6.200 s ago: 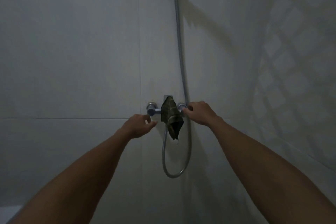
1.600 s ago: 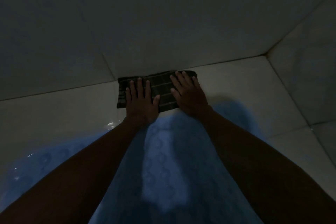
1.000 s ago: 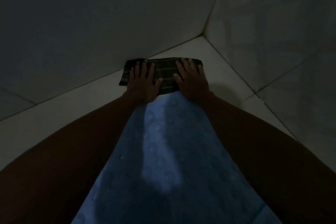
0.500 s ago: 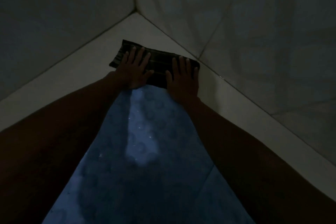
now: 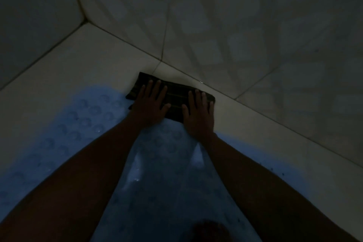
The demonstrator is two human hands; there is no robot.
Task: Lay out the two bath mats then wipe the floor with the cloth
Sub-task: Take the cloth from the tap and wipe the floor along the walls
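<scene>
A folded dark striped cloth lies flat on the pale tiled floor, close to the foot of the right-hand wall. My left hand presses down on its left half with fingers spread. On its right end my right hand presses flat the same way. A blue bath mat with round suction-cup marks is spread on the floor under my forearms, and its far edge reaches the cloth. In the dim light I cannot tell whether this is one mat or two.
Two tiled walls meet in a corner at the upper left. The right wall runs diagonally just behind the cloth. A dark rounded shape sits at the bottom edge, too dim to identify. Bare floor shows left of the cloth.
Both hands have slid the cloth out of the corner and along the foot of the right wall. The corner now lies farther to the upper left, and more of the blue mat shows.
</scene>
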